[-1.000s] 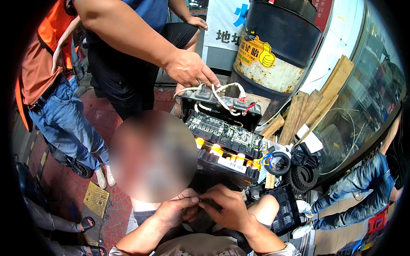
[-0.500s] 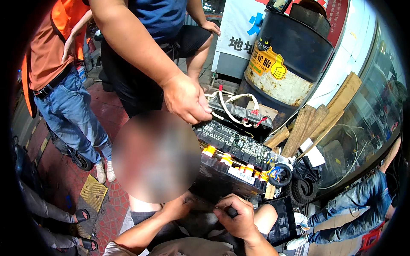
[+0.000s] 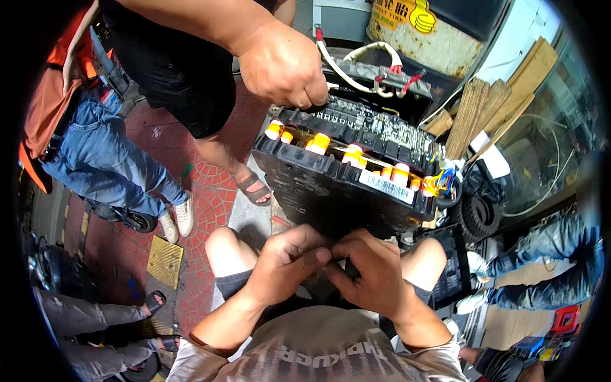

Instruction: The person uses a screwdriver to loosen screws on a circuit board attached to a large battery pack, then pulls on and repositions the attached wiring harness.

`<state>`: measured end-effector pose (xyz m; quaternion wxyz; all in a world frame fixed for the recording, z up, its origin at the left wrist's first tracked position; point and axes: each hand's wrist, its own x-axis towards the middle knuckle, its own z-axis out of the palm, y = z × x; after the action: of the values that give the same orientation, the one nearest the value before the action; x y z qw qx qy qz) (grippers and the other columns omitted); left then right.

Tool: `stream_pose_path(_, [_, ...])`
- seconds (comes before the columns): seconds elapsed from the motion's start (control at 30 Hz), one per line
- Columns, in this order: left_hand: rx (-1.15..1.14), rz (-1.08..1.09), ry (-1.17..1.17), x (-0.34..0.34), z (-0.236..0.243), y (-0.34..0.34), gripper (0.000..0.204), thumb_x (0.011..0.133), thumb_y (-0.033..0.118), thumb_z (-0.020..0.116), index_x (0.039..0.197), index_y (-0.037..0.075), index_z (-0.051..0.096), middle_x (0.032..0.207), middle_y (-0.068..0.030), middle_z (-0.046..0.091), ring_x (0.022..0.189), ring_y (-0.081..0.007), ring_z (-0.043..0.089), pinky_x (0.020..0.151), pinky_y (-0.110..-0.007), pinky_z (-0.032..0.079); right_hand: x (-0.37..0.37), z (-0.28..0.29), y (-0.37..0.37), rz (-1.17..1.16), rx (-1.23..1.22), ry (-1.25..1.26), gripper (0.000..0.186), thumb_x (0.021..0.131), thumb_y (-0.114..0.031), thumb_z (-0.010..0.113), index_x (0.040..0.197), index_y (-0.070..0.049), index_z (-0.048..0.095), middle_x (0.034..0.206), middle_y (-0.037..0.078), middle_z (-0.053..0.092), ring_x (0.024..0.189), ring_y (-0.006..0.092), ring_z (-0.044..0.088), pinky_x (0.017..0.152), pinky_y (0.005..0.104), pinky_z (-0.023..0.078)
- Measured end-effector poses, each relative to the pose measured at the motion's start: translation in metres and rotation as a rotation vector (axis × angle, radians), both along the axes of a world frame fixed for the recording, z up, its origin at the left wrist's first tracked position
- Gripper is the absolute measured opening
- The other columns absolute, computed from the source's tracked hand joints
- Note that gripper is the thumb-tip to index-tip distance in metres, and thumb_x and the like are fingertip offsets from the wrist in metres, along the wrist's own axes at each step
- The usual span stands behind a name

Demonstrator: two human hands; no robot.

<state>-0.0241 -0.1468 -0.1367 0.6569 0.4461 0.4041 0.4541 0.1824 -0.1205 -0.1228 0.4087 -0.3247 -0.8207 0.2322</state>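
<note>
My left hand (image 3: 287, 262) and my right hand (image 3: 374, 272) meet in front of my body, between my knees. Thumbs and fingers are pinched together at the tips; whatever lies between them is too small or hidden to make out. Just beyond stands a scuffed black battery case (image 3: 318, 184), open on top. Orange-wrapped cylinders (image 3: 319, 142) line its near edge, and a green-black circuit board (image 3: 375, 130) lies behind them. Blue and yellow thin wires (image 3: 443, 183) bunch at its right end. Another person's hand (image 3: 283, 70) is closed over the board's far left end, by a white cable.
Behind the board, thick white cables (image 3: 334, 70) with red ends arch over a black part. Wooden planks (image 3: 480, 118) and a black tyre (image 3: 478, 218) stand to the right, below a rusty drum (image 3: 426, 48). Bystanders' legs are at both sides, jeans (image 3: 108, 153) at left.
My hands have come together; the dark handle seen in my right hand no longer shows. The view has tilted down, and the battery case appears more fully. The other person's hand stays by the board.
</note>
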Motion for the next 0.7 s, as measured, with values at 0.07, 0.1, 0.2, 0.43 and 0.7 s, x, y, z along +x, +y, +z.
stream_pose_path(0.07, [-0.056, -0.013, -0.067, -0.003, -0.006, 0.003, 0.016, 0.109, 0.017, 0.069, 0.102, 0.003, 0.068, 0.083, 0.0002, 0.066, 0.07, -0.0067, 0.058, 0.06, -0.023, 0.046, -0.001, -0.002, -0.001, -0.019, 0.048, -0.008, 0.027, 0.081, -0.01, 0.086, 0.102, -0.006, 0.07, 0.091, 0.011, 0.066, 0.079, 0.0321, 0.07, 0.068, 0.0415, 0.056])
stream_pose_path(0.1, [-0.046, -0.023, -0.082, -0.004, -0.005, 0.005, 0.017, 0.109, 0.017, 0.068, 0.098, 0.003, 0.068, 0.08, -0.0008, 0.065, 0.066, -0.0085, 0.058, 0.056, -0.025, 0.047, -0.002, -0.009, -0.003, -0.047, 0.063, -0.027, 0.025, 0.084, -0.013, 0.085, 0.102, -0.007, 0.07, 0.094, 0.009, 0.067, 0.082, 0.0299, 0.07, 0.069, 0.0404, 0.056])
stream_pose_path(0.2, [-0.061, -0.043, -0.156, -0.007, -0.01, 0.009, 0.022, 0.11, 0.019, 0.066, 0.097, 0.002, 0.067, 0.077, -0.0015, 0.063, 0.065, -0.0092, 0.059, 0.054, -0.025, 0.047, -0.006, -0.017, -0.002, -0.1, 0.115, 0.019, 0.024, 0.084, -0.014, 0.085, 0.102, -0.008, 0.071, 0.093, 0.009, 0.068, 0.081, 0.0295, 0.071, 0.069, 0.0405, 0.056])
stream_pose_path(0.43, [-0.132, 0.03, -0.229, 0.005, -0.007, 0.013, 0.028, 0.111, 0.024, 0.065, 0.093, 0.003, 0.063, 0.075, -0.0038, 0.064, 0.063, -0.0116, 0.062, 0.052, -0.026, 0.05, -0.006, -0.022, 0.004, -0.086, 0.024, 0.168, 0.024, 0.088, -0.014, 0.084, 0.107, -0.01, 0.07, 0.093, 0.009, 0.071, 0.079, 0.0313, 0.072, 0.067, 0.0424, 0.057])
stream_pose_path(0.7, [0.121, 0.206, 0.063, 0.022, -0.011, 0.007, 0.031, 0.111, 0.029, 0.067, 0.093, 0.004, 0.062, 0.08, -0.007, 0.07, 0.062, -0.0109, 0.061, 0.058, -0.024, 0.048, -0.005, -0.026, 0.006, -0.118, -0.028, 0.251, 0.015, 0.09, -0.009, 0.081, 0.101, -0.007, 0.071, 0.09, 0.011, 0.072, 0.077, 0.0333, 0.073, 0.067, 0.0427, 0.058])
